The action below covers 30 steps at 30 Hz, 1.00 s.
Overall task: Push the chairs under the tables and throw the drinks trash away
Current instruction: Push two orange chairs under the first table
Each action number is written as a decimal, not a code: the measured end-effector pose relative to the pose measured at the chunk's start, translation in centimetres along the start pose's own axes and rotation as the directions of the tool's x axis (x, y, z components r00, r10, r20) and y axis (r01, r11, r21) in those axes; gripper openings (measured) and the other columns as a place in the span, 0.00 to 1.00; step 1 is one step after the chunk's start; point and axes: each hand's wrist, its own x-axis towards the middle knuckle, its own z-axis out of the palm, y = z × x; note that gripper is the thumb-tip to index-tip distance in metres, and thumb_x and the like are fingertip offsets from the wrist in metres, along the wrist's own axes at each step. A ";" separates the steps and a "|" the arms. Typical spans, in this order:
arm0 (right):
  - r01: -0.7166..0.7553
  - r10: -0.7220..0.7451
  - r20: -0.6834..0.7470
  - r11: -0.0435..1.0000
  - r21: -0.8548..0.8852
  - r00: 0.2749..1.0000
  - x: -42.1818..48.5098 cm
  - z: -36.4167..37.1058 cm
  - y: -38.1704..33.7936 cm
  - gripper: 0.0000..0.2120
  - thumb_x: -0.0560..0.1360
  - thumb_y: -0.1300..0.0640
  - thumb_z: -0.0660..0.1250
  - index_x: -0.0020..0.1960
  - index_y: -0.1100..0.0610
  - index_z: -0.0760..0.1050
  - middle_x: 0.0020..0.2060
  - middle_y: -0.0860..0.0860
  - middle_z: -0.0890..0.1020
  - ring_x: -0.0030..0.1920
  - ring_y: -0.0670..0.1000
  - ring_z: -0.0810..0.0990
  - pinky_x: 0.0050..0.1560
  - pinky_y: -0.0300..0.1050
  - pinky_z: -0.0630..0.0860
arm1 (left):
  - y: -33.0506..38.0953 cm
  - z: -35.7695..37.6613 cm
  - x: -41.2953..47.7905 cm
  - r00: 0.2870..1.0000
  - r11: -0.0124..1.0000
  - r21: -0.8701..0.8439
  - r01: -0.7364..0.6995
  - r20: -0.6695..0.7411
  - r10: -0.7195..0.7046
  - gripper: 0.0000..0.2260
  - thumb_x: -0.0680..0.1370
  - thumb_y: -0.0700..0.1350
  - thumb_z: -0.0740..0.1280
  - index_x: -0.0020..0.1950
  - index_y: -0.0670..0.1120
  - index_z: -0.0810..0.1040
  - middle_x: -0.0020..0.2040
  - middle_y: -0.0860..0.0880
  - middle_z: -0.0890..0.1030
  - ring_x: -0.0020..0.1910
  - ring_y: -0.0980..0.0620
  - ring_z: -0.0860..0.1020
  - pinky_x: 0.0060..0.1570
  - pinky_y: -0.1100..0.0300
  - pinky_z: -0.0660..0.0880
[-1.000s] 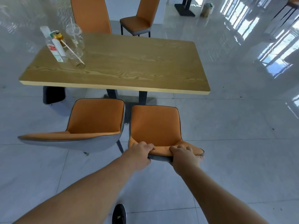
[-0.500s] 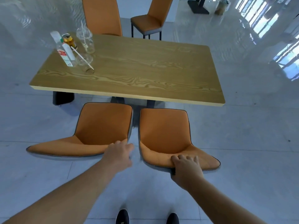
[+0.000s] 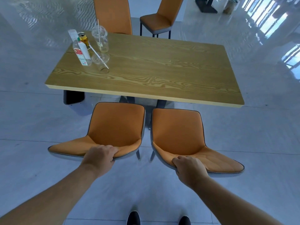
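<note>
At the far left corner of the wooden counter (image 3: 146, 69) the drinks trash sits in a tight cluster: an upright clear plastic cup (image 3: 100, 38) with a white straw standing in it, a second clear cup (image 3: 101, 61) lying on its side with a straw (image 3: 98, 55) angled across it, a clear plastic bottle (image 3: 79, 50) with a red-and-white label, and a gold can (image 3: 84, 39) just behind the bottle. Whether any liquid remains in the cups cannot be told.

Two orange chairs stand side by side on the near side of the counter, seats still out on the pale tiled floor (image 3: 32, 168) — the left chair (image 3: 113, 125) and the right chair (image 3: 178, 132), nearly touching at their seat edges. On the far side, one orange chair (image 3: 113, 13) is drawn up to the counter and another (image 3: 162, 18) stands apart, farther back.

The left hand (image 3: 99, 157) is curled over the top edge of the left chair's backrest, gripping it; the right hand (image 3: 190, 167) is clamped the same way on the right chair's backrest. Both forearms reach forward — two dark shoes (image 3: 134, 218) show at the near edge.
</note>
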 end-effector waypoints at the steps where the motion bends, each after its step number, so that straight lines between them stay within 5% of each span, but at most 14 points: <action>1: 0.018 -0.018 0.002 1.000 0.006 1.000 0.2 -0.3 -0.2 0.08 0.82 0.55 0.62 0.56 0.51 0.79 0.44 0.47 0.82 0.42 0.53 0.82 0.36 0.45 0.71 | -0.1 0.1 -0.1 1.000 1.000 -0.013 -0.026 -0.018 0.025 0.10 0.68 0.43 0.79 0.48 0.48 0.85 0.36 0.51 0.82 0.34 0.47 0.80 0.31 0.53 0.79; 11: 0.109 -0.108 -0.007 0.994 0.019 0.994 1.2 -0.5 -2.8 0.08 0.82 0.56 0.62 0.57 0.54 0.79 0.44 0.50 0.82 0.41 0.54 0.81 0.41 0.49 0.81 | 0.7 0.7 0.2 0.988 0.984 -0.088 -0.154 0.002 0.155 0.11 0.64 0.40 0.81 0.41 0.47 0.82 0.32 0.51 0.80 0.30 0.49 0.78 0.27 0.57 0.78; 15: 0.104 -0.104 -0.004 0.994 0.026 0.995 1.3 -0.3 -2.9 0.09 0.83 0.53 0.63 0.58 0.53 0.78 0.44 0.49 0.81 0.41 0.53 0.80 0.41 0.50 0.82 | 1.0 0.5 0.5 0.989 0.994 -0.048 -0.095 0.108 0.100 0.10 0.73 0.49 0.75 0.52 0.51 0.81 0.41 0.54 0.81 0.38 0.52 0.78 0.33 0.60 0.75; 20: -0.073 0.036 0.175 0.974 0.212 0.984 1.9 -3.2 -1.5 0.32 0.76 0.25 0.58 0.70 0.45 0.71 0.58 0.46 0.79 0.56 0.53 0.78 0.51 0.50 0.79 | 3.4 -2.5 3.5 0.962 0.989 -0.089 0.119 0.257 -0.093 0.27 0.71 0.74 0.60 0.63 0.58 0.73 0.57 0.60 0.78 0.56 0.54 0.75 0.46 0.58 0.76; 23: -0.218 0.252 -0.049 0.908 0.357 0.967 1.4 -7.0 2.1 0.35 0.78 0.27 0.56 0.78 0.45 0.65 0.72 0.48 0.75 0.71 0.56 0.73 0.64 0.56 0.76 | 6.9 -6.7 7.4 0.983 0.979 -0.113 0.170 0.083 -0.161 0.33 0.74 0.74 0.58 0.72 0.56 0.71 0.67 0.55 0.77 0.64 0.50 0.73 0.55 0.52 0.77; 30: -0.312 0.412 -0.368 0.900 0.303 0.833 -4.3 -17.3 17.7 0.42 0.74 0.28 0.62 0.80 0.50 0.62 0.75 0.53 0.70 0.77 0.60 0.64 0.74 0.63 0.64 | 22.0 -18.0 18.4 0.992 0.992 -0.121 0.047 -0.113 -0.060 0.41 0.73 0.75 0.59 0.79 0.53 0.62 0.77 0.49 0.68 0.73 0.44 0.66 0.66 0.45 0.70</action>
